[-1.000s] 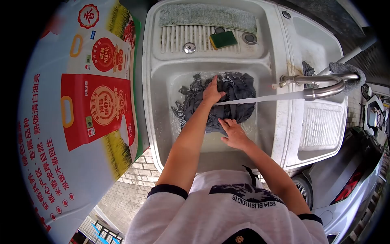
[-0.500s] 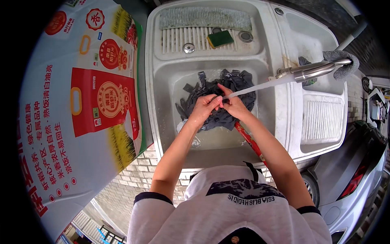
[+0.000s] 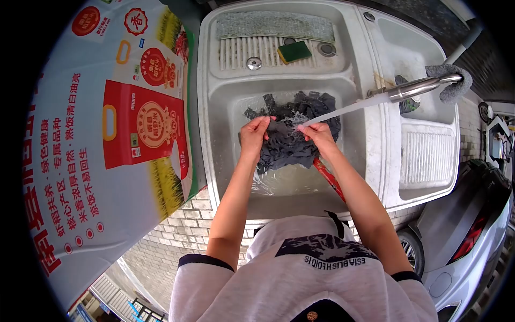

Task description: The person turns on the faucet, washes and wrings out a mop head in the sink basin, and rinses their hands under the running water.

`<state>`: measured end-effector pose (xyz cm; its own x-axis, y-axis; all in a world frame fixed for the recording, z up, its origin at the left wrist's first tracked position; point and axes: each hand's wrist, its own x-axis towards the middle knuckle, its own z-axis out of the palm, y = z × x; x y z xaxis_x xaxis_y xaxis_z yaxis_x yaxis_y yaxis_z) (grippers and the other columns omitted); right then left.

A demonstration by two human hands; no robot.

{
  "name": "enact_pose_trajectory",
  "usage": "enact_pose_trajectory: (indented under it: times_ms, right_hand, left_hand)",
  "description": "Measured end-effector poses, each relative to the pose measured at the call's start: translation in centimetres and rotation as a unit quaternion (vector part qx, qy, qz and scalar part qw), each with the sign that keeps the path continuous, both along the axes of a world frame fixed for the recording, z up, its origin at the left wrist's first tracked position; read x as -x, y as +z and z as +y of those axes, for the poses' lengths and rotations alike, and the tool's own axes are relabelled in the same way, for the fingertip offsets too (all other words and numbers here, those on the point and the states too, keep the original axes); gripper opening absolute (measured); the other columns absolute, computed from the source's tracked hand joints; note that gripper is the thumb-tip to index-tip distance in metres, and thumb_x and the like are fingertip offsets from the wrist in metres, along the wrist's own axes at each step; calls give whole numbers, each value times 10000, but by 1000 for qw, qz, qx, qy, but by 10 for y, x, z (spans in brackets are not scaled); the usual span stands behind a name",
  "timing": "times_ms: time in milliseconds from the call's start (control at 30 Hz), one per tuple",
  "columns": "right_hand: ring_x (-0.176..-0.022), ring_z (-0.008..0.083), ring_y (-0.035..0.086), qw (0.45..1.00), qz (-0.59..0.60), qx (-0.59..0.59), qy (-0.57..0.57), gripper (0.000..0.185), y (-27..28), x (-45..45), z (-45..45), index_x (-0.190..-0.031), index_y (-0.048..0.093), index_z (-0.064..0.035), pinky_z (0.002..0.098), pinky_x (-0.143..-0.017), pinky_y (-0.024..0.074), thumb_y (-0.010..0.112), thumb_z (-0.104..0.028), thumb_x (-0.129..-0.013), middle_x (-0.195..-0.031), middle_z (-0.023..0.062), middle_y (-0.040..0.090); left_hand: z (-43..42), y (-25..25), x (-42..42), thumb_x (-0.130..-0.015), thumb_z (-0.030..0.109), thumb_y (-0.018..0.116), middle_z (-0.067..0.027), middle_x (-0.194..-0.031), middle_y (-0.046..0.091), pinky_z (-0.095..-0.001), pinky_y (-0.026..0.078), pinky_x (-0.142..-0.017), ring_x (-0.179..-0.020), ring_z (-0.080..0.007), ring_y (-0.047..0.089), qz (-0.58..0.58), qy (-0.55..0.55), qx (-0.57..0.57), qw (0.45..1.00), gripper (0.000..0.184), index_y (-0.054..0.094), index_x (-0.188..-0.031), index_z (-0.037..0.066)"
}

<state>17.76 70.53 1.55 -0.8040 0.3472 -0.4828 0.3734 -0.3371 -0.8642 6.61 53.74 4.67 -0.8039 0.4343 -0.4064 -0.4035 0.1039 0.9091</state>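
Note:
In the basin of a white sink (image 3: 219, 134) lies a wet dark grey cloth (image 3: 292, 153) in shallow cloudy water. My left hand (image 3: 254, 135) pinches the cloth at its left side, and my right hand (image 3: 319, 135) pinches it at the right. The stretch between them is spread under the water stream (image 3: 346, 109), which splashes on it. That stream comes from a metal faucet (image 3: 413, 90) at the right. A red object (image 3: 329, 178) leans by the basin's near side, partly hidden by my right forearm.
A green and yellow sponge (image 3: 294, 52) and a metal drain plug (image 3: 254, 63) sit on the ribbed ledge. A second basin (image 3: 426, 161) adjoins at right. A large printed rice banner (image 3: 80, 123) stands left. A car (image 3: 461, 231) is parked at lower right.
From pressing on the cloth, my hands came together, then moved apart with cloth between them. The faucet head swung upward in view and its stream now slants. The red object has come into view.

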Motion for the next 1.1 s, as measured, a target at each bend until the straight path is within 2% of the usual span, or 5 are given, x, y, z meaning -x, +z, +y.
enact_pose_trajectory:
  times_ms: [333, 433, 733, 967, 1100]
  right_hand:
    - [-570, 67, 484, 996, 30, 43, -72, 127, 13, 3, -3, -885, 629, -16, 206, -510, 387, 667, -76, -780, -682, 0, 581]
    - [-588, 69, 494, 995, 61, 56, -57, 138, 13, 9, -3, -900, 626, -25, 206, -528, 397, 666, -61, -774, -728, 10, 596]
    - [-684, 68, 532, 997, 54, -42, -20, 131, 38, 18, 8, -908, 646, -19, 211, -590, 430, 649, -55, -782, -792, 14, 622]
    - [-714, 92, 567, 992, 62, -91, -68, 143, 35, 16, 5, -938, 652, -8, 226, -619, 458, 628, -44, -801, -831, 23, 636]
    - [-704, 127, 589, 995, 62, -7, -76, 166, 34, 15, 9, -966, 635, 14, 225, -626, 470, 576, 8, -812, -862, 62, 631]
  left_hand:
    - [12, 11, -2, -829, 98, 629, 17, -742, 630, -178, 403, -599, -685, -43, 538, -28, 17, -80, 996, 116, 667, -904, 19]
    - [12, 21, -3, -827, 116, 639, 38, -746, 624, -169, 402, -604, -682, -21, 543, -32, -25, -59, 997, 125, 663, -946, 85]
    - [10, 4, -8, -756, 51, 705, 8, -679, 607, -182, 395, -535, -583, -22, 494, 60, -37, -28, 997, 106, 607, -780, 17]
    - [10, 2, -13, -776, 90, 695, 16, -679, 602, -173, 398, -543, -601, -26, 514, 68, -24, -7, 997, 113, 594, -759, 42]
    - [19, 5, -20, -827, 147, 646, 23, -730, 620, -175, 408, -544, -629, -30, 539, 21, -13, -23, 999, 90, 617, -833, 63]
